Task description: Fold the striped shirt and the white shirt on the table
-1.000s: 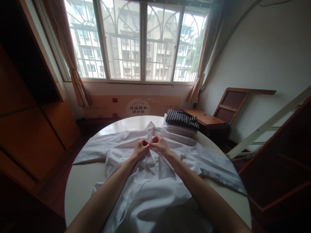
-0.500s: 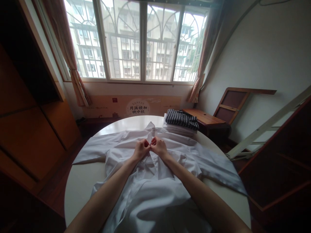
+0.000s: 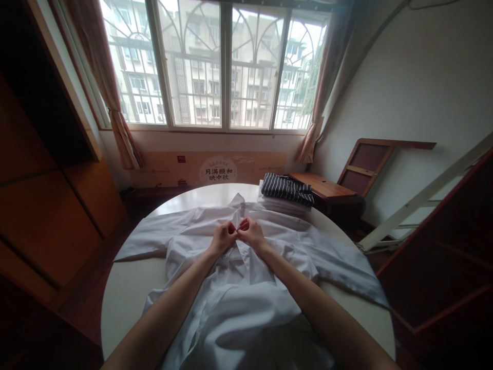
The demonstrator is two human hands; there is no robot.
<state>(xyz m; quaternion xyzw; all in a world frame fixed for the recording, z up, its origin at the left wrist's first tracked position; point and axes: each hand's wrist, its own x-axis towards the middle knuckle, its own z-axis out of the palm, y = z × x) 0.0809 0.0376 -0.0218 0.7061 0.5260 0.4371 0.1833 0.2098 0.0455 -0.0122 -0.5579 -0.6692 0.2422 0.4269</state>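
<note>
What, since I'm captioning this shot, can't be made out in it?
Head view:
The bit of white shirt that the left hand and right hand pinch: hidden by their grip.
The table's near edge: cut off by the picture's bottom.
White cloth under the striped garment: mostly covered by it.
The banner's smallest lettering: too small.

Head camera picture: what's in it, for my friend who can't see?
The left hand and right hand pinch a white shirt spread on a round table. Folded clothes lie at its far right, with a window beyond.
</note>
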